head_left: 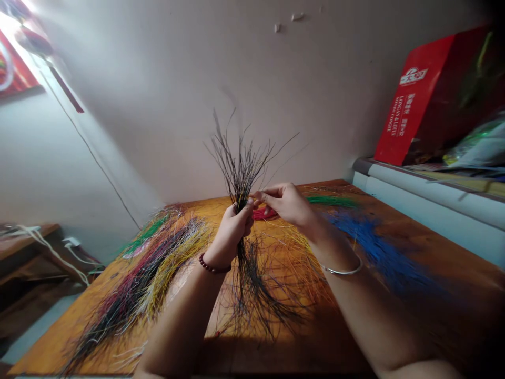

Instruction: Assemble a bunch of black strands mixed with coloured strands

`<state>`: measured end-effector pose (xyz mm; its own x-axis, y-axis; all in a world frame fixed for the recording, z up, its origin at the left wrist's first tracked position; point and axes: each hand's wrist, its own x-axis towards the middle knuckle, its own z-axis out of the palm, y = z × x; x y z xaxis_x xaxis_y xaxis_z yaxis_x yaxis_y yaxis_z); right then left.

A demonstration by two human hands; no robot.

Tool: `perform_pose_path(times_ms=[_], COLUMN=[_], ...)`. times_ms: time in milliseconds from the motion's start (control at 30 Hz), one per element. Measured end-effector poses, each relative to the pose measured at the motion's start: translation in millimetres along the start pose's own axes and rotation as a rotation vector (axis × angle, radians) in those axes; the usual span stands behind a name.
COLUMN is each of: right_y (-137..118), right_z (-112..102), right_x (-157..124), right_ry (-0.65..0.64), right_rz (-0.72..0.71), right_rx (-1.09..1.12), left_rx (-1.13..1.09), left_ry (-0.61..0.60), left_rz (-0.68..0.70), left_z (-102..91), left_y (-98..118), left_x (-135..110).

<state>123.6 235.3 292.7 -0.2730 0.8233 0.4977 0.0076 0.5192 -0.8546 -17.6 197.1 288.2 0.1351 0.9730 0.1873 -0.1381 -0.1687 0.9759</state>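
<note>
Left hand [232, 237] clenched snugly around a bundle of thin black strands [240, 176], held up above the wooden table [442, 252]; right hand [286, 204] pinching in beside it, nearly closed, hold unclear; a firm fist suits loose strands!

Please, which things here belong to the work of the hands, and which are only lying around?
Belong to the work:
left hand gripping black strands
right hand pinching them
blue strands
yellow strands

Lying around:
red box
white cable
</note>
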Motion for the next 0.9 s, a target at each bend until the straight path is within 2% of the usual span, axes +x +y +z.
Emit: perform_pose_path(times_ms=[133,200,267,367,433,500,600,767,833,900], right_y=[0.7,0.0,2.7,19.4,39.3,62.8,96.8,135.8,146.5,154.0], right_z=[-1.9,-10.9,-27.7,-63.2,-86.2,-102.9,-114.9,-121.9,-123.7,-122.8], right_x=[-2.1,-2.2,0.2,8.9,15.7,20.4,21.4,13.4,9.9,8.2], right_ry=[0.039,0.141,0.322,0.676,0.871,0.986,1.047,1.06,0.994,0.857], right_rz=[-0.024,-0.05,-0.078,-0.08,0.003,0.176,0.422,0.547,0.561,0.581], right_rx=[-0.139,-0.195,-0.214,-0.182,-0.107,0.041,0.263,0.346,0.329,0.289], left_rx=[0.014,0.011,-0.002,-0.03,-0.048,-0.061,-0.075,-0.077,-0.067,-0.057], left_ry=[0.006,-0.007,-0.012,0.015,0.042,0.063,0.068,0.037,0.024,0.021], left_rz=[-0.01,-0.004,0.012,0.043,0.053,0.058,0.069,0.084,0.082,0.069], left_z=[0.9,0.1,-2.1,-7.3,-11.4,-15.0,-18.6,-20.0,-19.6,-18.8], left_y=[-0.1,0.8,2.6,7.3,11.5,15.8,21.6,26.7,27.0,26.3], left_x=[-0.7,-0.8,-0.4,1.0,1.7,1.6,-0.3,-5.0,-5.8,-5.8])
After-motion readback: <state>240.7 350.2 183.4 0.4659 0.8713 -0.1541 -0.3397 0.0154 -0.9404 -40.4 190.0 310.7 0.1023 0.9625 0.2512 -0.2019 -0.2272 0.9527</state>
